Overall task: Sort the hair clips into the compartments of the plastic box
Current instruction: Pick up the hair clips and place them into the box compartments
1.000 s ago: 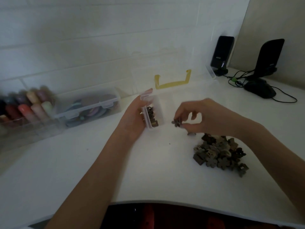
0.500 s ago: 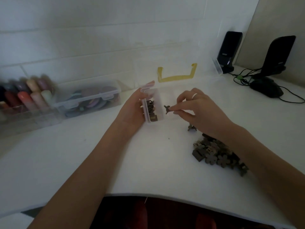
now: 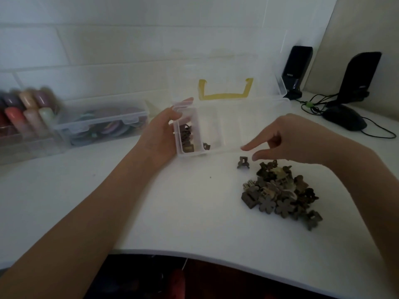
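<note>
A clear plastic box (image 3: pixel 228 150) with several compartments lies on the white desk, its lid raised behind it with a yellow handle (image 3: pixel 224 96). My left hand (image 3: pixel 160 134) grips the box's left end. The leftmost compartment holds several brown hair clips (image 3: pixel 186 140), and one clip (image 3: pixel 206 146) lies in the compartment beside it. My right hand (image 3: pixel 287 141) hovers empty over the box's front edge, fingers apart. A single clip (image 3: pixel 243 162) lies just below its fingertips. A pile of brown clips (image 3: pixel 280 194) sits under my right wrist.
A closed clear case of coloured round items (image 3: pixel 101 124) and a rack of coloured bottles (image 3: pixel 23 113) stand at the left by the wall. Two black speakers (image 3: pixel 296 67) and a black mouse (image 3: pixel 345 119) with cables sit at the back right. The desk's front edge (image 3: pixel 194 254) curves near me.
My right hand carried a clip to the box, let it go in the second compartment, and has drawn back right toward the pile. My left hand stayed on the box.
</note>
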